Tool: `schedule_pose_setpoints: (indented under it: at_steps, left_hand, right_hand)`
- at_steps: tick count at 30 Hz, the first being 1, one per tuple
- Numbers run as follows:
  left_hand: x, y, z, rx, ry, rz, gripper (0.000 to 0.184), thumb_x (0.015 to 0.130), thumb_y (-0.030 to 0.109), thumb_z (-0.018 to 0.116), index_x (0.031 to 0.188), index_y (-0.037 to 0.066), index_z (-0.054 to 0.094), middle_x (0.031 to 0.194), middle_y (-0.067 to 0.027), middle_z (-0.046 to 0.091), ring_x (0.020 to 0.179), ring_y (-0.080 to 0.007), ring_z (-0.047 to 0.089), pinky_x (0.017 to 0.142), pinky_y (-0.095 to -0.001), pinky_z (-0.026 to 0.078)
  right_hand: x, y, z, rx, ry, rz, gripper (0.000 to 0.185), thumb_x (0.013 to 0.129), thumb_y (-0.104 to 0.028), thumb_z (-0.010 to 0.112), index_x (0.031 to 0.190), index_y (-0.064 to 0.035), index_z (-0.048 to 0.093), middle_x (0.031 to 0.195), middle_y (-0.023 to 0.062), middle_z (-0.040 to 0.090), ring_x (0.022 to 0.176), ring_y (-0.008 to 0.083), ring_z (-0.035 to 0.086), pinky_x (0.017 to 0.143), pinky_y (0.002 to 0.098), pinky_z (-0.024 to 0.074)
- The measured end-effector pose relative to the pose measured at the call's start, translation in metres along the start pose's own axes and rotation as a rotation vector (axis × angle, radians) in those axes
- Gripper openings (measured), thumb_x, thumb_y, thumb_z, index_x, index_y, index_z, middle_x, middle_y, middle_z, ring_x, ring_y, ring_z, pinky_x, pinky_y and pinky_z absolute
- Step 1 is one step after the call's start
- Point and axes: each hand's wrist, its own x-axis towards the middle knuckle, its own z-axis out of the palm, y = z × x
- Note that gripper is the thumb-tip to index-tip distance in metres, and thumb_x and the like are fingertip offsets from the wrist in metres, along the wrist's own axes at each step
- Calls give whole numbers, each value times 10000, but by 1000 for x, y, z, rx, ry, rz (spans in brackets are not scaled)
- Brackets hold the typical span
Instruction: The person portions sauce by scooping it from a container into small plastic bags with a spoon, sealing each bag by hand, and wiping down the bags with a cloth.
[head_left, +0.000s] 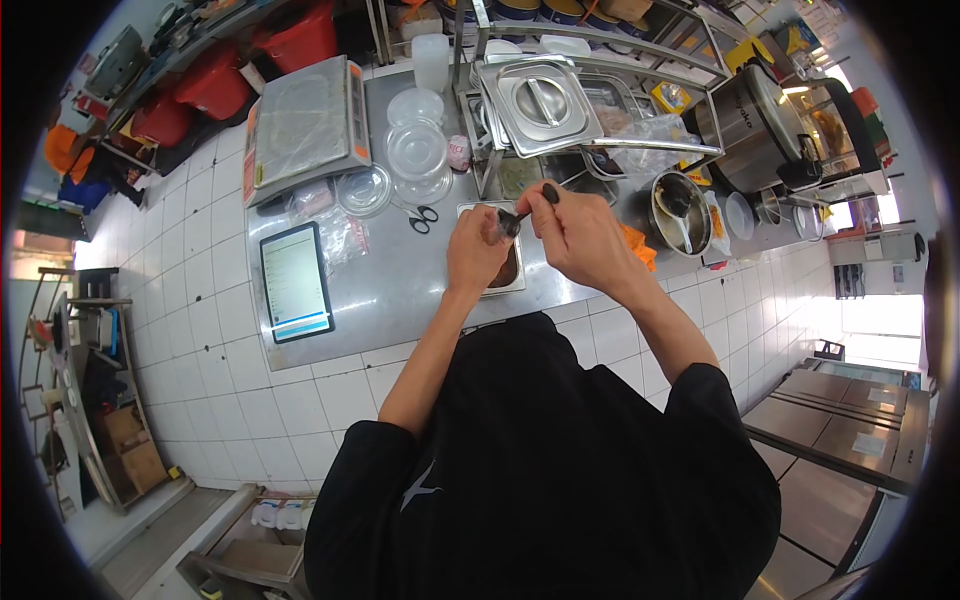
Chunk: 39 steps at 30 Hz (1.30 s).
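Note:
Both hands are close together over a rectangular metal container point(507, 290) at the table's front. My right hand point(572, 232) is closed around a dark-handled utensil point(550, 193), whose head points toward the left hand. My left hand point(477, 248) has its fingers curled around a small clear item point(497, 232), too small to make out fully. The utensil's head point(511, 222) meets that item. Brownish contents show in part inside the container below; the hands hide the rest of it.
Black scissors point(423, 219), a lit tablet point(296, 283), clear round lids point(418, 149) and a scale point(308, 130) lie to the left. A metal rack with a lidded pan point(541, 103) stands ahead. Rightward are a bowl point(681, 213) and an orange cloth point(637, 247).

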Motion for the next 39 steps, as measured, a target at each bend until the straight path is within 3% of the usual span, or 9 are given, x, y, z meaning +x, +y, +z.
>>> schedule_pose_setpoints:
  at_steps: [11,17,18,20,23,26,29,31,39]
  left_hand:
    - [3,-9,-16,-84,-61,-149,317,807,156,821,990,18,602,922,-116,648,811,-251,665,751,-373,526]
    - [2,-15,-52,-505,-440,-465,251,852,147,804,981,66,604,927,-20,648,795,-134,655,608,-289,553]
    - [4,-7,-60,-652,-554,-525,238,864,145,795,988,80,604,931,-7,646,800,-122,656,580,-273,555]
    - [8,2,-67,-799,-694,-573,234,882,151,778,1013,105,589,948,-15,638,808,-123,667,537,-253,556]
    - [11,10,-67,-915,-789,-630,232,892,154,764,1026,119,578,960,-23,632,819,-139,677,518,-248,564]
    - [9,16,-58,-841,-829,-639,235,891,144,763,1026,117,572,947,-22,622,810,-142,669,526,-255,575]
    - [10,35,-22,-693,-829,-615,230,886,112,763,1015,112,572,913,3,601,791,-106,649,523,-253,569]
    - [5,48,13,-644,-744,-589,228,876,71,759,995,108,568,880,34,568,750,-59,606,496,-244,552]
    - [0,95,166,164,-451,129,329,822,89,735,1064,54,514,959,-151,575,852,-369,633,716,-473,526]
  right_hand:
    - [-11,42,-6,218,231,238,288,1070,-191,455,965,-37,676,635,39,632,577,145,622,576,308,478]
    - [-43,120,77,189,143,365,411,1090,-312,439,986,-20,709,672,80,671,563,158,600,572,316,473]
    - [-49,134,100,238,75,264,386,1088,-311,440,1120,-5,674,751,109,709,587,198,627,597,343,489]
    - [-59,138,117,532,-148,540,405,1048,-343,512,1267,-14,602,841,147,730,661,266,668,667,391,513]
    - [-83,175,98,191,-157,480,524,964,-378,616,1366,-49,545,1037,164,720,894,314,685,767,435,515]
    - [-137,250,69,-632,133,662,572,878,-375,679,1361,-87,575,1207,175,659,1125,323,616,895,490,467]
    - [-188,283,61,-723,81,747,575,849,-349,684,1363,-111,581,1290,170,604,1234,312,552,978,526,406]
    - [-216,309,61,-533,148,674,573,849,-334,691,1368,-118,579,1283,171,615,1237,308,556,1019,537,370]
    - [-234,232,17,943,478,761,479,1009,-336,600,1348,-1,553,1181,71,668,1015,135,653,830,288,525]
